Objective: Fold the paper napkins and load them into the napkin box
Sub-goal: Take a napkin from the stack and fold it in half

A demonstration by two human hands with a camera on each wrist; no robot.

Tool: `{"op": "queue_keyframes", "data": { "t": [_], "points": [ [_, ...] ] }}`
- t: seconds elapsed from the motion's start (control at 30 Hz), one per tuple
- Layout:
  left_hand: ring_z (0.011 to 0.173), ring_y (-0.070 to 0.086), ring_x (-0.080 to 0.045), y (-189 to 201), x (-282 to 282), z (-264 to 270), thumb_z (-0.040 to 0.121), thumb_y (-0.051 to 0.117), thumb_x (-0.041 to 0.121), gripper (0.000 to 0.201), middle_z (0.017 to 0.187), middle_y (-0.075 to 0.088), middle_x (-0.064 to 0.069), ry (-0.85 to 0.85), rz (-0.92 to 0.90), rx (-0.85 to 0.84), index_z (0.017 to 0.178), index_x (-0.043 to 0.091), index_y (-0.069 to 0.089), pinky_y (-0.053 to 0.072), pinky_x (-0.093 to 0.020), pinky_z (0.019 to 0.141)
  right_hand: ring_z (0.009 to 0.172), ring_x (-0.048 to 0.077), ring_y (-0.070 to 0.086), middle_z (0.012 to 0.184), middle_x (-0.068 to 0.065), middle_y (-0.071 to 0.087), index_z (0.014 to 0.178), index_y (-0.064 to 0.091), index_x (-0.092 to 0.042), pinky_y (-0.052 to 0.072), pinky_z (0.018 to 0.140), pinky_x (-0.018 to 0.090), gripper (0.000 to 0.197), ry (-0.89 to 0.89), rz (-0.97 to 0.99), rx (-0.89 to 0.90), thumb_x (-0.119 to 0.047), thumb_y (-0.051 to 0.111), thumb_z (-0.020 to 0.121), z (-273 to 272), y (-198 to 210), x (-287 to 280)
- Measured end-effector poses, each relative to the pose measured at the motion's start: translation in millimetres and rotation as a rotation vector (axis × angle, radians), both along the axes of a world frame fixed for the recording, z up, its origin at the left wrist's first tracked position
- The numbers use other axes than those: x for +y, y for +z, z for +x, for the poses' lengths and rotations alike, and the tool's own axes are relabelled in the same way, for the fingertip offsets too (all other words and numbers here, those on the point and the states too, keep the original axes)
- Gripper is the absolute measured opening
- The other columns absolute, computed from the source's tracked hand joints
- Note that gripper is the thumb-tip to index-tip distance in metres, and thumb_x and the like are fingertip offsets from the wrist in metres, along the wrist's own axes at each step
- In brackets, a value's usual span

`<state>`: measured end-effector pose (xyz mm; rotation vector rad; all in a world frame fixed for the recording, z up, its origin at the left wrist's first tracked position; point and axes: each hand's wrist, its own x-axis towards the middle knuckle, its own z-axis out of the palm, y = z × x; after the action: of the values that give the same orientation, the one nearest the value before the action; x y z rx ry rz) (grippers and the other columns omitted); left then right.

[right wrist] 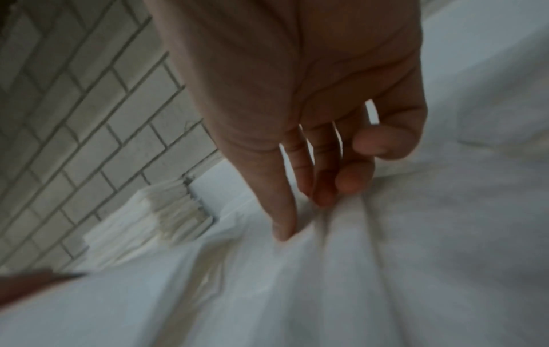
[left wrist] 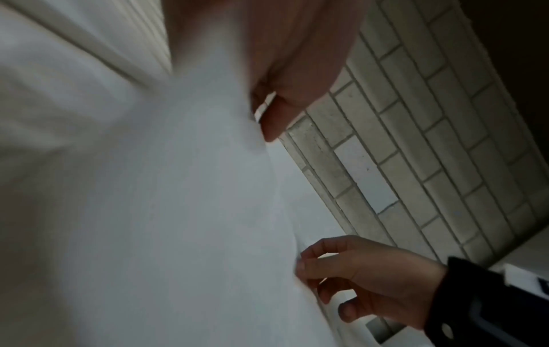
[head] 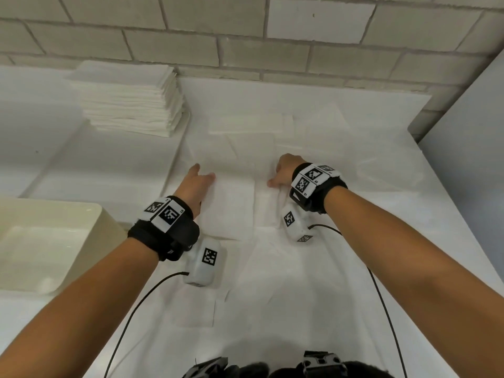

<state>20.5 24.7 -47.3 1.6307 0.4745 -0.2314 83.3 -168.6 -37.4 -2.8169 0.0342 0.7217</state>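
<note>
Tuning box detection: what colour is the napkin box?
Cream, plain napkin box; clearest in the head view.

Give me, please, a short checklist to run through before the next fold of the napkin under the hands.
1. Left hand on the napkin: ok, fingers rest on its left edge.
2. Right hand has a grip: ok, fingers pinch the paper, as the right wrist view shows.
3. Napkin lies flat: not ok, it puckers at the right fingers.
4. Edges line up: cannot tell, white on white.
5. Box in reach: ok, open beside the left forearm.
6. Stack upright: ok.
</note>
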Motion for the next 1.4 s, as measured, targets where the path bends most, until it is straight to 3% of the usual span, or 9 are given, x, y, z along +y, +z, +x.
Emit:
{"op": "queue_keyframes", "data": {
  "t": [0.1,0.3,0.5,0.83,0.97,1.07,1.17,1.3,1.4],
  "points": [
    [0.103,0.056,-0.031,-2.9,5.1,4.4,0.095,0.047,0.01,0.037,0.121,0.055,-0.021,0.071,-0.046,0.032,0.13,-0.003,0.041,0.042,-0.044,0.099,0.086,0.026,0.055,0.081,0.004,0.057,0.08,0.051,-0.01,0.043,0.058,0.025,0.043,-0.083,0.199,-0.045,-0.052,0.051,0.089,0.5,5.8,4.8],
    [0.098,0.065,-0.021,15.5,-2.3,-3.0,0.1,0.033,0.011,0.028,0.111,0.065,-0.012,-0.059,-0.503,-0.058,0.116,0.001,0.054,0.05,-0.032,0.081,0.08,0.018,0.067,0.09,0.004,0.071,0.096,0.064,-0.008,0.052,0.073,0.03,0.068,-0.138,0.518,0.094,-0.072,0.049,0.077,-10.1,32.2,24.9],
    [0.102,0.066,-0.023,28.0,-8.9,-13.1,0.1,0.03,0.011,0.031,0.117,0.065,-0.013,-0.044,-0.722,-0.149,0.117,0.004,0.056,0.051,-0.035,0.087,0.064,0.012,0.058,0.08,0.004,0.061,0.073,0.054,-0.015,0.047,0.053,0.02,0.024,-0.187,0.766,-0.027,-0.029,0.071,0.081,-18.2,53.9,7.2],
    [0.1,0.067,-0.018,46.3,-13.0,-34.0,0.095,0.039,0.028,0.037,0.105,0.071,-0.007,-0.213,-0.721,-0.241,0.104,0.012,0.071,0.053,-0.033,0.089,0.071,0.01,0.061,0.083,0.001,0.062,0.088,0.064,-0.015,0.053,0.068,0.026,0.005,-0.161,1.086,-0.078,-0.017,0.061,0.09,-46.1,66.5,0.7],
    [0.11,0.063,-0.026,39.1,0.9,-31.5,0.096,0.043,0.019,0.04,0.123,0.062,-0.014,-0.133,-0.635,-0.193,0.133,0.004,0.048,0.053,-0.037,0.089,0.07,0.012,0.061,0.079,0.002,0.062,0.091,0.062,-0.012,0.053,0.061,0.025,0.017,-0.143,0.908,-0.09,-0.028,0.056,0.093,-40.5,49.8,18.5],
    [0.087,0.069,-0.018,29.8,19.5,-33.7,0.096,0.045,0.009,0.031,0.099,0.07,-0.005,0.06,-0.524,-0.159,0.126,0.005,0.051,0.056,-0.032,0.07,0.077,0.023,0.064,0.089,0.008,0.068,0.1,0.062,-0.004,0.054,0.074,0.033,0.039,-0.158,0.447,-0.046,-0.04,0.05,0.093,-20.2,21.6,11.7],
    [0.087,0.066,-0.02,19.4,37.7,-38.8,0.095,0.046,0.005,0.024,0.094,0.069,-0.005,0.111,-0.452,-0.122,0.116,0.006,0.056,0.051,-0.033,0.074,0.089,0.028,0.062,0.107,0.013,0.066,0.107,0.062,-0.001,0.05,0.08,0.031,0.045,-0.046,0.113,-0.043,-0.042,0.054,0.09,-7.9,-0.9,9.5],
    [0.092,0.065,-0.022,12.5,60.0,-39.3,0.092,0.046,0.001,0.026,0.103,0.066,-0.008,0.219,-0.426,-0.126,0.115,0.008,0.057,0.051,-0.034,0.075,0.112,0.028,0.055,0.123,0.013,0.059,0.118,0.058,-0.001,0.046,0.091,0.03,0.044,0.079,0.057,-0.199,-0.035,0.056,0.09,7.5,6.4,34.4],
    [0.093,0.067,-0.022,13.6,67.8,-36.5,0.091,0.048,0.003,0.026,0.099,0.07,-0.007,0.26,-0.463,-0.144,0.115,0.008,0.059,0.052,-0.035,0.079,0.109,0.028,0.057,0.119,0.013,0.06,0.118,0.055,0.0,0.044,0.079,0.027,0.051,0.165,0.092,-0.142,-0.043,0.054,0.091,14.6,9.2,59.6]
  ]
}}
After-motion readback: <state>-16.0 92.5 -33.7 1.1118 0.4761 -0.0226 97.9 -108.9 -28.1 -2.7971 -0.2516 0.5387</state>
